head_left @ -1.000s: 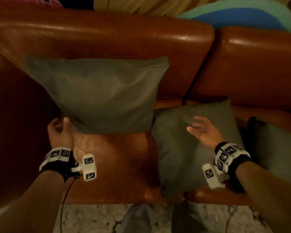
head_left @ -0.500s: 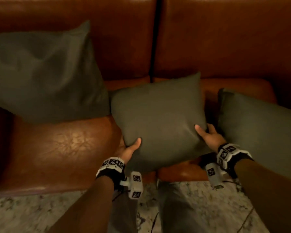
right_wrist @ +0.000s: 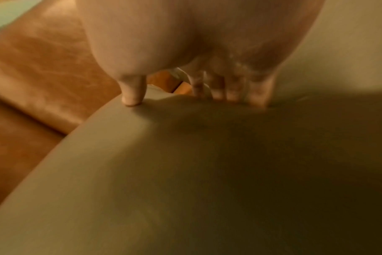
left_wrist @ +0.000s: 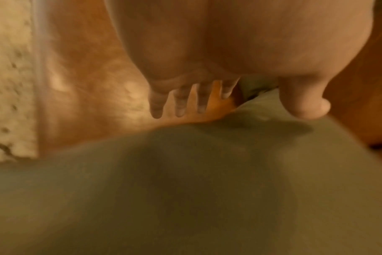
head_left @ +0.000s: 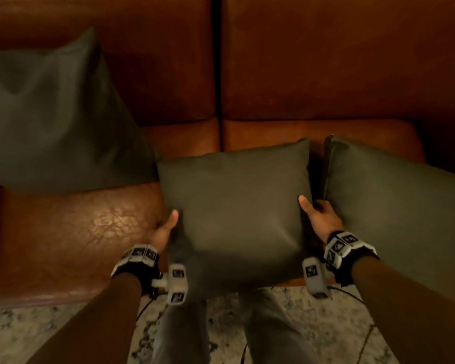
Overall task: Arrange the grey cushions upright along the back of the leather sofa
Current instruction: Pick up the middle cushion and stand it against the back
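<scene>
The left hand [head_left: 166, 229] grips the left edge of the middle grey cushion [head_left: 234, 214], thumb laid on its front face and the fingers [left_wrist: 179, 101] reaching behind it. The right hand [head_left: 319, 215] grips the opposite, right edge the same way, thumb pressed on the front and the fingers [right_wrist: 218, 89] tucked round the back. Between the two hands the cushion is held tilted, its top edge leaning away toward the sofa back, its lower edge out past the near edge of the seat, above the person's grey trousers [head_left: 271, 324].

Just right of it, and close to the right hand, a second grey cushion [head_left: 394, 211] lies sloping on the right seat, not against the backrest. On the far left a third grey cushion [head_left: 55, 116] stands propped upright against the back of the brown leather sofa [head_left: 326, 61]. Bare seat leather [head_left: 71, 232] lies in front of that cushion. Near the bottom, a pale mottled floor [head_left: 37, 334] runs along the sofa front.
</scene>
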The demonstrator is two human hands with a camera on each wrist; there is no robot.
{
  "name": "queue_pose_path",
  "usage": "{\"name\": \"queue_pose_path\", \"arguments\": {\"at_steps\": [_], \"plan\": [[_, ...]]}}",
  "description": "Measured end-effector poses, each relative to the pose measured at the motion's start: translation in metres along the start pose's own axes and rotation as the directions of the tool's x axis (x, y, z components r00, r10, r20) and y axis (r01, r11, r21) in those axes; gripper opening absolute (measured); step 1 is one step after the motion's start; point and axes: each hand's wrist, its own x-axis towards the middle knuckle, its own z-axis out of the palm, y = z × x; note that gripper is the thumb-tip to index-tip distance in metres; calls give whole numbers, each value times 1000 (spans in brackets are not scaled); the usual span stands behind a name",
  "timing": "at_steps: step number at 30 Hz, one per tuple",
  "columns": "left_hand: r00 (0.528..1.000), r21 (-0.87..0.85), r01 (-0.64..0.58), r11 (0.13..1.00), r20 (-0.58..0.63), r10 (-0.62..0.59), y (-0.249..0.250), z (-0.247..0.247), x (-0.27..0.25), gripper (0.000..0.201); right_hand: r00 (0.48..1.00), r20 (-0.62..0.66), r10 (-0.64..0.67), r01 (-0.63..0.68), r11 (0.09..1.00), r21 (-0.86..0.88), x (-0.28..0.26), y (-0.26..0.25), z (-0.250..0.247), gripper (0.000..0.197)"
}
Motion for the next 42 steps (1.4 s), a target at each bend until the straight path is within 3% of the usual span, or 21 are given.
{"name": "queue_pose_path", "arguments": {"at_steps": [2,4,5,8,11,15,17,22,24,29,33,36,39,42], "plan": [[998,-86,40,996,44,-36,16,13,9,72,998,63,-19,14,997,75,3,-16,5,112],[992,-164,100,981,86,-87,29,22,10,94,993,117,-28,10,987,158,13,-20,6,140],[992,-180,101,979,94,-85,35,25,8,102,990,129,-64,39,982,184,18,-19,6,144],[996,-160,-89,983,-7,90,68,29,-12,92,978,72,-195,178,963,201,-8,-47,-10,128],[952,-148,-302,942,-92,291,101,26,-26,71,941,24,-339,326,920,220,-31,-78,-29,121],[857,-73,-506,859,-155,492,140,15,-30,89,876,14,-482,457,839,296,-37,-122,-45,127],[838,-26,-534,845,-148,525,151,10,-21,92,877,32,-479,450,844,293,-32,-142,-43,119],[892,6,-450,893,-39,450,168,13,-4,86,925,95,-368,335,907,255,13,-166,-20,150],[893,54,-441,896,-69,444,175,12,1,81,928,73,-365,344,915,213,9,-178,-15,143],[907,183,-372,910,-137,399,185,9,8,66,915,19,-403,397,909,122,-1,-191,-9,96],[902,281,-352,893,-153,403,181,17,4,67,927,61,-369,360,925,119,6,-182,-14,123],[896,266,-356,896,-174,408,172,18,-1,72,936,65,-345,335,933,135,7,-163,-21,130],[907,274,-285,919,-233,351,158,16,-7,71,935,39,-354,349,933,87,-9,-130,-31,77],[925,471,-222,854,-176,337,142,27,-19,35,953,32,-301,297,950,100,-13,-74,-38,51]]}}
